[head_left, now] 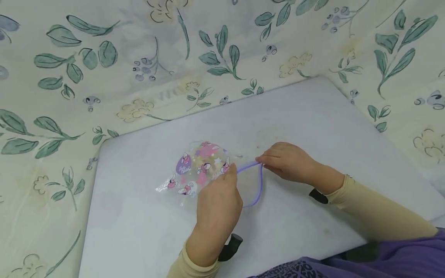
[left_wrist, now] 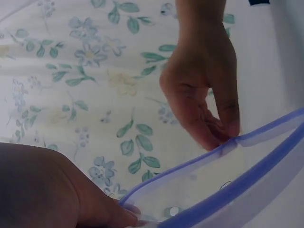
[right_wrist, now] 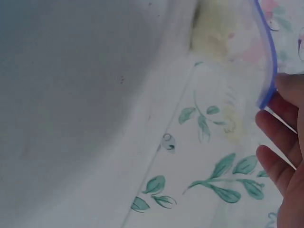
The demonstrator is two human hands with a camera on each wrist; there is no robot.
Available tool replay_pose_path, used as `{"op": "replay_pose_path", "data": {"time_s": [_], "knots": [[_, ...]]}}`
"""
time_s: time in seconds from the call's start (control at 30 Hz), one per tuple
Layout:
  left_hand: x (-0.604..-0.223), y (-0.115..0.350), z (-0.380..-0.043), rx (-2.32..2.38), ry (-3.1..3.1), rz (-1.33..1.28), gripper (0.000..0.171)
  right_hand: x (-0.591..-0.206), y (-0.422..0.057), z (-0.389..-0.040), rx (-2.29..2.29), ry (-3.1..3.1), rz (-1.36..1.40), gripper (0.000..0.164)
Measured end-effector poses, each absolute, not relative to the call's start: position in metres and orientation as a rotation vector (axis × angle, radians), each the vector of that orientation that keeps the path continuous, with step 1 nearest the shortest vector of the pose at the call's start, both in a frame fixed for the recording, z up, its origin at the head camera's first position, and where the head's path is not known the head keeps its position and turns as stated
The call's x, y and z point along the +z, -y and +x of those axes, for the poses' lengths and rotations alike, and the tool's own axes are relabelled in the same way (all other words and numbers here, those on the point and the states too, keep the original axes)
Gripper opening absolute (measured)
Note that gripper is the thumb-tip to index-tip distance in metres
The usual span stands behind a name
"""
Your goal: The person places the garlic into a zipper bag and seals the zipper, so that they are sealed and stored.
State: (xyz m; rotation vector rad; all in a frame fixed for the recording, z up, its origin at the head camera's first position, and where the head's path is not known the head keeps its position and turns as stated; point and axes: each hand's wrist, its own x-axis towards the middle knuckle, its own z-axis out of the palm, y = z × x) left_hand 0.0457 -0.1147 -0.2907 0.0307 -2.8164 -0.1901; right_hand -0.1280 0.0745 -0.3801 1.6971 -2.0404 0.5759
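A clear plastic zip bag (head_left: 205, 170) printed with pink and purple cartoon figures lies over the white table, its purple zip edge (head_left: 261, 185) facing right. That mouth is spread apart, with a gap between its two purple strips in the left wrist view. My left hand (head_left: 219, 202) grips the bag beside the mouth, thumb (left_wrist: 111, 213) at the end of the strips. My right hand (head_left: 290, 163) pinches one purple strip between thumb and fingertips (right_wrist: 269, 124), the other fingers loosely bent. A yellowish patch (right_wrist: 213, 31) shows through the plastic; what it is stays blurred.
The white tabletop (head_left: 139, 231) carries a few small specks. Floral cloth (head_left: 222, 50) hangs behind and to the sides of it. Black wrist straps (head_left: 231, 247) sit under both wrists, and a purple garment (head_left: 410, 255) shows at the near edge.
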Motion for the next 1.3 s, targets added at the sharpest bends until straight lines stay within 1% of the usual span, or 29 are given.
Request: {"op": "replay_pose_path", "data": {"time_s": [0.07,0.1,0.17,0.3,0.37,0.53,0.63,0.73,0.8,0.83,0.9,0.97,1.0,1.07,1.23,1.3], "knots": [[-0.289,0.115,0.047,-0.191,2.818,0.015,0.036,-0.382,-0.073,-0.129,0.607,1.959,1.691,0.038],[-0.288,0.116,0.047,-0.188,2.81,0.007,0.036,-0.382,-0.072,-0.13,0.616,1.937,1.687,0.035],[-0.287,0.118,0.048,-0.178,2.786,-0.007,0.035,-0.383,-0.072,-0.132,0.652,1.92,1.69,0.036],[-0.285,0.121,0.051,-0.186,2.735,-0.02,0.034,-0.386,-0.074,-0.132,0.703,1.915,1.759,0.043],[-0.285,0.122,0.05,-0.198,2.723,-0.021,0.033,-0.389,-0.075,-0.131,0.701,1.891,1.771,0.038],[-0.286,0.122,0.05,-0.189,2.677,-0.033,0.033,-0.393,-0.073,-0.132,0.667,1.835,1.681,0.013],[-0.285,0.124,0.052,-0.155,2.655,-0.021,0.032,-0.388,-0.07,-0.134,0.717,1.865,1.647,0.013],[-0.281,0.125,0.057,-0.157,2.666,0.01,0.033,-0.374,-0.07,-0.135,0.795,1.98,1.596,0.007],[-0.277,0.126,0.063,-0.182,2.684,0.024,0.039,-0.36,-0.071,-0.135,0.861,2.082,1.531,0.006],[-0.275,0.126,0.067,-0.193,2.691,0.027,0.045,-0.351,-0.071,-0.134,0.895,2.123,1.491,0.006],[-0.27,0.125,0.076,-0.195,2.696,0.018,0.058,-0.333,-0.073,-0.133,0.951,2.177,1.407,0.001],[-0.265,0.125,0.084,-0.195,2.699,0.004,0.067,-0.315,-0.074,-0.132,1.007,2.188,1.337,0.004],[-0.263,0.124,0.087,-0.195,2.701,0.011,0.067,-0.306,-0.075,-0.13,1.024,2.182,1.312,0.007],[-0.259,0.125,0.093,-0.187,2.682,0.033,0.063,-0.29,-0.076,-0.127,1.046,2.157,1.268,0.012],[-0.249,0.14,0.1,-0.201,2.476,0.107,0.028,-0.261,-0.086,-0.122,1.099,2.088,1.191,0.018],[-0.245,0.148,0.1,-0.273,2.376,0.123,0.017,-0.255,-0.091,-0.124,1.129,2.087,1.168,0.018]]}}
